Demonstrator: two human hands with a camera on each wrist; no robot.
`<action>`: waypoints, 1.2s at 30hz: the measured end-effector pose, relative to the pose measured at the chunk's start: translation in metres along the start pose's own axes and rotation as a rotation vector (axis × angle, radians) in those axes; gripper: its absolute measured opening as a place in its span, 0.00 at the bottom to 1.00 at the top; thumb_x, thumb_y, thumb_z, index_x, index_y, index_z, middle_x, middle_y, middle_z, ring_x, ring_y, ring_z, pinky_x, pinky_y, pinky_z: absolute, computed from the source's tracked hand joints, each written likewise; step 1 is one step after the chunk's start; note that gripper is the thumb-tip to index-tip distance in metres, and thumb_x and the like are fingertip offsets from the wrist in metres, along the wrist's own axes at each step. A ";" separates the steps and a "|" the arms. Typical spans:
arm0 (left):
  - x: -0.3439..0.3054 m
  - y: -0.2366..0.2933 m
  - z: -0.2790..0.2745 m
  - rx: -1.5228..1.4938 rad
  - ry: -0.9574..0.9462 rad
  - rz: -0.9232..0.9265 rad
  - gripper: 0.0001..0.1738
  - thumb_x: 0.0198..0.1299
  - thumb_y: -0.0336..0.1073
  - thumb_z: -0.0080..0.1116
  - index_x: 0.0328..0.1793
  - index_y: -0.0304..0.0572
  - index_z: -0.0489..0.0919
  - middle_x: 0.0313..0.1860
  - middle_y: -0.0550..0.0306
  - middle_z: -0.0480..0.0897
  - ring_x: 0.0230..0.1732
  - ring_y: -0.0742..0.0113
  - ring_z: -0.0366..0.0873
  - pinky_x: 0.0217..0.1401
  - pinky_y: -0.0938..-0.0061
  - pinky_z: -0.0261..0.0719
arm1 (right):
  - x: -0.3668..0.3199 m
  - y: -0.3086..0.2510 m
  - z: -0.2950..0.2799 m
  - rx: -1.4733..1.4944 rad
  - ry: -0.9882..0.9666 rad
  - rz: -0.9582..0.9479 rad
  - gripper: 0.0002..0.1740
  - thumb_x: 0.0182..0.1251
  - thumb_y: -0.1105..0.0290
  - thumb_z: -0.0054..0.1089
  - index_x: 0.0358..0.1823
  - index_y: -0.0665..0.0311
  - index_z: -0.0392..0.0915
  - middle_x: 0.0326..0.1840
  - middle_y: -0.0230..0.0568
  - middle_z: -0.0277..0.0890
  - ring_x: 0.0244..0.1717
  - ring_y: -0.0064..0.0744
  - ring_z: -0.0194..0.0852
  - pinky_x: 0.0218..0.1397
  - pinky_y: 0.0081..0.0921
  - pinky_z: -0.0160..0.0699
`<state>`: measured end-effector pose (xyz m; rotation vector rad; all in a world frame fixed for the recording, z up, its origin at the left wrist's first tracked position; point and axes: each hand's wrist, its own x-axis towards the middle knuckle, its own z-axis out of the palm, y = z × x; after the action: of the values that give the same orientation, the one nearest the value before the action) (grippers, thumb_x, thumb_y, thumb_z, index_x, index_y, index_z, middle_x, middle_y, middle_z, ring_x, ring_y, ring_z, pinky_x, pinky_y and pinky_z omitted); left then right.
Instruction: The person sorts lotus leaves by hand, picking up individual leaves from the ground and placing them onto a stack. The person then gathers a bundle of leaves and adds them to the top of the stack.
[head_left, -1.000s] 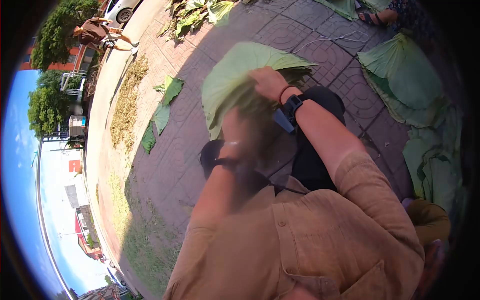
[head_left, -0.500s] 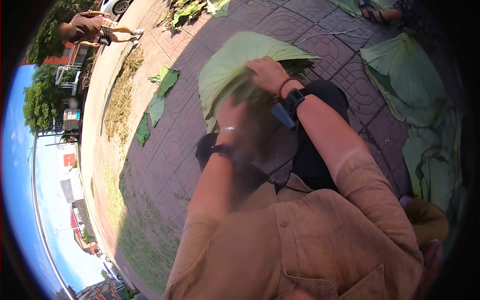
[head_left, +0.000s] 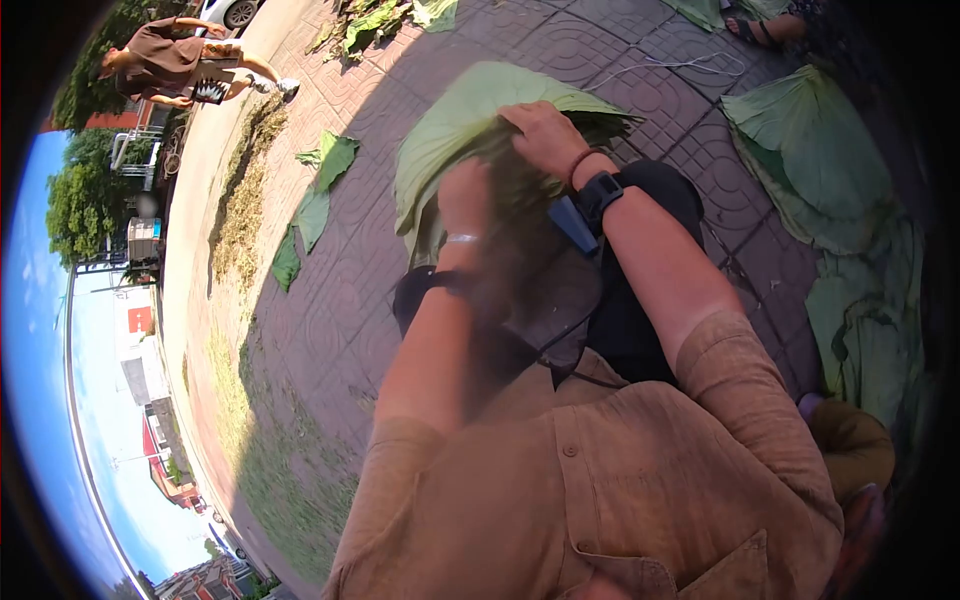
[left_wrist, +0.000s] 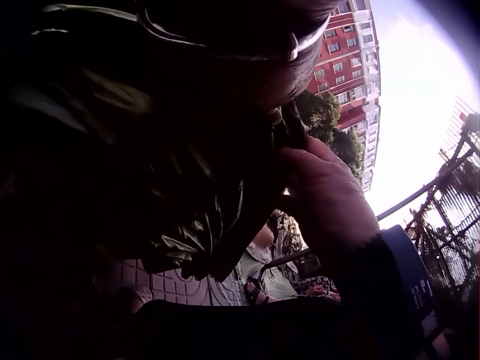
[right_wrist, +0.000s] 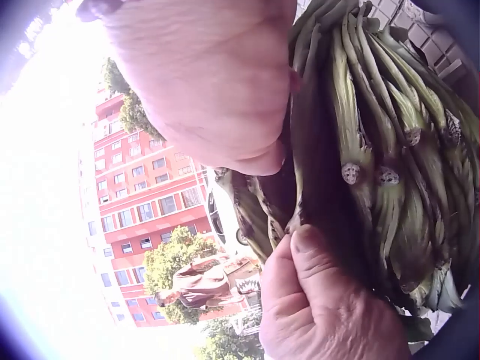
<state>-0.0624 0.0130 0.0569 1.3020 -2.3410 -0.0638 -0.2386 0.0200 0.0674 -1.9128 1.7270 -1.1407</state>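
Note:
A stack of large folded green leaves (head_left: 470, 100) lies in front of the wearer's knees; its ribbed undersides (right_wrist: 405, 172) and cut stem ends show in the right wrist view. My left hand (head_left: 465, 195), slightly blurred, is at the near left side of the stack. In the right wrist view the left hand (right_wrist: 330, 300) pinches a leaf edge between thumb and finger. My right hand (head_left: 545, 140) grips the stack's upper right part; in the left wrist view this right hand (left_wrist: 330, 191) has its fingers bent at the dark leaf edge. Its thumb is hidden.
More large leaves (head_left: 810, 160) lie on the paving at the right, and smaller leaves (head_left: 315, 215) at the left. A white cord (head_left: 670, 66) is beyond the stack. A blue piece (head_left: 573, 227) hangs beside the right wrist. A person (head_left: 170, 60) walks at upper left.
My left hand has risen from lower on the stack towards its middle. The right hand has shifted slightly up while holding the leaves. The passer-by has moved and the view has tilted a little.

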 end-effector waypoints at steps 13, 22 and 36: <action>-0.007 0.032 -0.006 -0.086 0.001 0.053 0.12 0.56 0.42 0.53 0.37 0.41 0.78 0.32 0.48 0.78 0.36 0.51 0.76 0.39 0.67 0.72 | -0.003 0.024 0.015 -0.071 -0.131 -0.132 0.17 0.48 0.75 0.49 0.43 0.59 0.71 0.42 0.41 0.73 0.44 0.47 0.71 0.44 0.40 0.71; -0.010 0.041 -0.014 -0.012 0.172 0.264 0.16 0.52 0.39 0.58 0.44 0.39 0.75 0.41 0.48 0.77 0.43 0.52 0.74 0.45 0.67 0.70 | -0.002 0.013 0.007 -0.151 -0.129 -0.081 0.17 0.48 0.72 0.53 0.43 0.57 0.69 0.44 0.39 0.73 0.45 0.46 0.69 0.44 0.39 0.72; -0.017 0.062 -0.007 -0.051 -0.015 0.147 0.15 0.49 0.31 0.55 0.46 0.41 0.73 0.37 0.49 0.76 0.40 0.50 0.74 0.43 0.65 0.72 | -0.003 0.016 0.013 -0.118 -0.059 -0.016 0.14 0.49 0.72 0.49 0.41 0.57 0.71 0.42 0.38 0.74 0.43 0.46 0.72 0.43 0.39 0.73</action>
<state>-0.1014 0.0624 0.0733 1.1059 -2.4238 -0.0859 -0.2399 0.0159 0.0471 -2.0111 1.7872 -0.9971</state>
